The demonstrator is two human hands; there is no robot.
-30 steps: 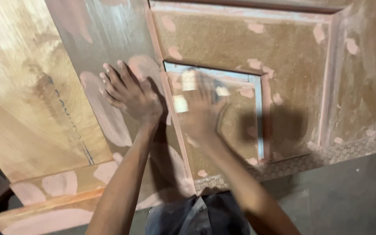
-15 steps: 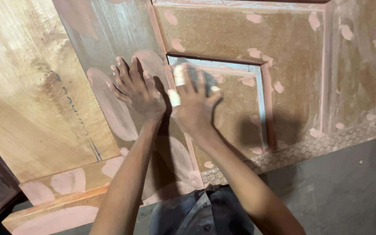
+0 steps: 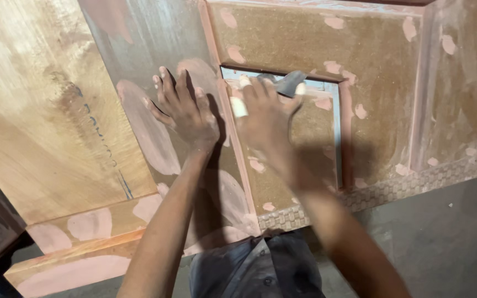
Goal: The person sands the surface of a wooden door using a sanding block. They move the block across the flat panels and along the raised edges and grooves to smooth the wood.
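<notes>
Left hand (image 3: 186, 107) flat, fingers spread wide, pressed on the brown wooden door panel (image 3: 139, 83) with pinkish filler patches (image 3: 144, 129). Right hand (image 3: 266, 118) curled around a grey folded piece of sandpaper (image 3: 289, 83), held against the top edge of the recessed rectangular panel (image 3: 305, 138), just right of the left hand. Grey floor (image 3: 448, 237) below.

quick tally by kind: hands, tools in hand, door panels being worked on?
Hands: 2, the left hand flat on the wooden door panel, the right hand gripping a tool
Grey scraper blade: 1, at the recess corner
Wooden door panel with pink filler patches: 1
Total: 4
</notes>
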